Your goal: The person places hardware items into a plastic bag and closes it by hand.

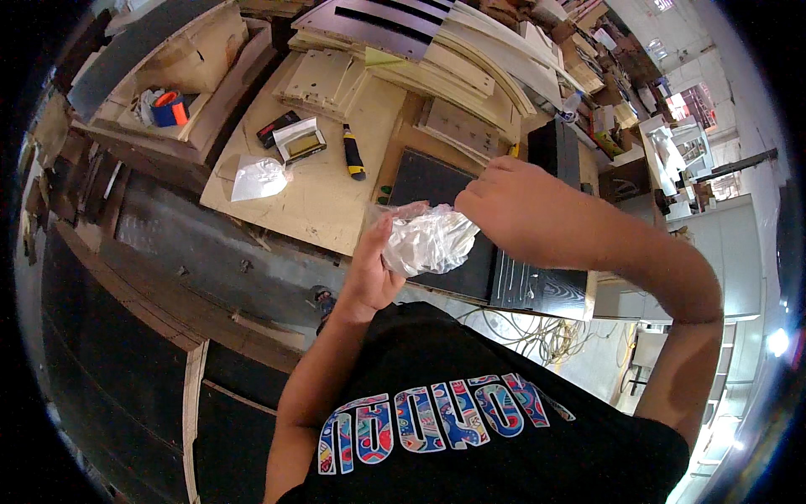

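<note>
Two hands on one little bag, that's what we're doing right now, holding a crinkly clear plastic bag (428, 239) up in front of the chest, above the near edge of the bench. Our left hand (369, 269) is cupping it from underneath and behind, fingers curled up around the left side, so the bag is sitting in the palm instead of flopping around. Our right hand (504, 210) is coming in from the top right with the fingers bunched and closed on the bag's upper edge, looks like a pinch, though the fingertips themselves are tucked behind the knuckles so we can't say exactly how they're gripping. What's inside the bag we can't tell either, it's all glare and wrinkles. Right below the hands a black panel (437, 189) is lying flat on the plywood bench top (319, 202), and a grooved black board (537, 290) is sitting just beside it at the near edge, probably parked there so they're within easy reach. Further back on the bench we're seeing a yellow-and-black utility knife (353, 153), a small open box (300, 141) with a dark phone-like slab (277, 128) next to it, and another flat clear bag (259, 176) lying on its own. An orange-and-blue tape roll (170, 107) is sitting in the wooden box frame (210, 50) to the far left, well apart from everything we're handling.
</note>
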A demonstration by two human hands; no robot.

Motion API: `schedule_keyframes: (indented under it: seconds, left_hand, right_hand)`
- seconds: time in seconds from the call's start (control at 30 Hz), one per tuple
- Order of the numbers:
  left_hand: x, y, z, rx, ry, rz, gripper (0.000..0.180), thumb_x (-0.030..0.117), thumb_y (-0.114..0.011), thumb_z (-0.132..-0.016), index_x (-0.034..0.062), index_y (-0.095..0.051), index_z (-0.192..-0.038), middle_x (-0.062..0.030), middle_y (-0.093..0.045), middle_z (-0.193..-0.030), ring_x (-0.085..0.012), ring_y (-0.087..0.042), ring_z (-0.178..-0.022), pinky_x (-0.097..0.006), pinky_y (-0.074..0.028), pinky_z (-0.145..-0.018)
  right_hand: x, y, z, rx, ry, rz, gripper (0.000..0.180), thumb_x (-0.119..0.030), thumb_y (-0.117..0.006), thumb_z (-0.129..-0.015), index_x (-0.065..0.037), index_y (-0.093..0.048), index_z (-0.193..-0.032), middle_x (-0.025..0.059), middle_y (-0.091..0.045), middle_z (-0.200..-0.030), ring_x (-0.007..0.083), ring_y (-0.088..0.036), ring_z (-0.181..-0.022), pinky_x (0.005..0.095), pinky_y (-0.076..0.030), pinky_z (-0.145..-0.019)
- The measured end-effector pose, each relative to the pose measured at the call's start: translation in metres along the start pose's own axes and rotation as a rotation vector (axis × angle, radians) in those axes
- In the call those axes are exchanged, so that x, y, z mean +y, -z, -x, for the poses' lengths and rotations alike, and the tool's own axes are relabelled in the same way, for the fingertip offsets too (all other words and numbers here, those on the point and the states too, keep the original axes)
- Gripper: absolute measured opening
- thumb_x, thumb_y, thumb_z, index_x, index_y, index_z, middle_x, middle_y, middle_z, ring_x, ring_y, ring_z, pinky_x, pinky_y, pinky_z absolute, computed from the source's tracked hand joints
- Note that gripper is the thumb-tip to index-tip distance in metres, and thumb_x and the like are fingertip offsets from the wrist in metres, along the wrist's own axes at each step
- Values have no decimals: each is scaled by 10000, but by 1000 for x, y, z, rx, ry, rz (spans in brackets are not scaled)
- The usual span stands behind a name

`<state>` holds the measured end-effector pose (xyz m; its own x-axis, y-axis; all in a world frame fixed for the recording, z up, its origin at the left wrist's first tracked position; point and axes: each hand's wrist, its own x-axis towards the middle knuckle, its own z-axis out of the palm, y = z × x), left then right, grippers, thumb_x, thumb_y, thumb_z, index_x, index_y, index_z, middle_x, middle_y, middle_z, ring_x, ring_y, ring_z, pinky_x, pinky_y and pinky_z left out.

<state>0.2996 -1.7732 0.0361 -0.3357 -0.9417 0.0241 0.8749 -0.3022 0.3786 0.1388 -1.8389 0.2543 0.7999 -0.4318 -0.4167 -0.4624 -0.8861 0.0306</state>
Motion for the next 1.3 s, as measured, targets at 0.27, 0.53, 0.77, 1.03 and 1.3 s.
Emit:
schedule_keyframes:
  seconds: [0.27,0.53,0.77,1.03,1.3]
  left_hand:
    - [1,9,-1,-190,-360,-702,591,447,-411,-1072,-31,-475,-1412,-166,-587,-1371,-257,-581,-1266,-385,-439,-1104]
    - [-9,14,-5,-156,177,142,519,405,-439,-1071,11,-484,-1407,-159,-592,-1358,-246,-584,-1263,-421,-445,-1108]
    - [-11,2,9,-171,-198,-209,494,379,-512,-1044,1,-526,-1360,-143,-635,-1299,-238,-631,-1195,-389,-480,-1070]
    - [-2,-6,15,-86,-34,-161,543,471,-478,-1049,18,-582,-1329,-126,-667,-1258,-221,-658,-1159,-345,-522,-1012]
    - [-9,18,7,7,368,360,557,488,-464,-1050,27,-568,-1347,-119,-662,-1269,-212,-657,-1165,-316,-529,-1000]
  right_hand:
    - [-15,-25,4,197,96,258,212,-134,-646,-817,-43,-574,-994,55,-581,-864,229,-566,-860,379,-453,-864]
    - [2,-22,-6,144,277,298,97,-175,-629,-838,-97,-584,-874,7,-549,-744,202,-584,-836,368,-454,-881]
    - [-5,-25,6,114,161,211,253,-207,-648,-865,-85,-572,-1073,34,-563,-941,207,-558,-937,384,-426,-951]
    - [-3,-40,8,187,223,395,516,-474,-696,-799,-87,-563,-1114,27,-537,-966,191,-530,-964,358,-408,-930]
    - [-9,-28,8,118,188,332,399,-469,-649,-858,-106,-593,-1016,3,-547,-916,171,-538,-925,345,-394,-913]
